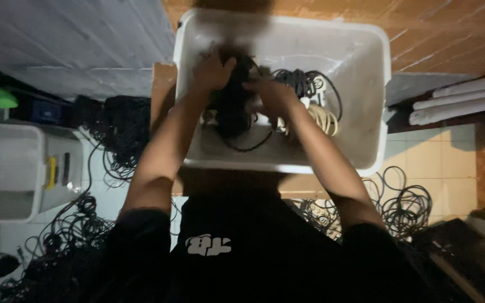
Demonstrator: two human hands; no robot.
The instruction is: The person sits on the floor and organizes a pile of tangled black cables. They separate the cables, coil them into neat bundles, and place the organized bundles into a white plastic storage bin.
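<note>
Head view, looking down. Both hands inside 1 white tub (pixel 377 84), which sits on a cardboard piece (pixel 163 84). Left hand (pixel 211 72) curled round the top of a black cable bundle (pixel 232 109), fingers wrapped on it. Right hand (pixel 273 94) closed on the same bundle from the other side, fingers bent in, touching it. Bundle sits in the tub's middle, between the 2 hands; blurred, so can't count its strands. One loose black loop droops from it toward the tub's near wall.

Also in tub: 1 more black coil (pixel 304 83) just right of the right hand, and 1 cream coil (pixel 324 119) below that, near the right forearm. So 3 cable lots in the tub.

Outside: 1 clear bin (pixel 7 168) at far left. Black cable piles on the floor, left side (pixel 68 224), plus a coil heap at right (pixel 405 199). 3 white pipes (pixel 461 98) lie side by side, upper right.
</note>
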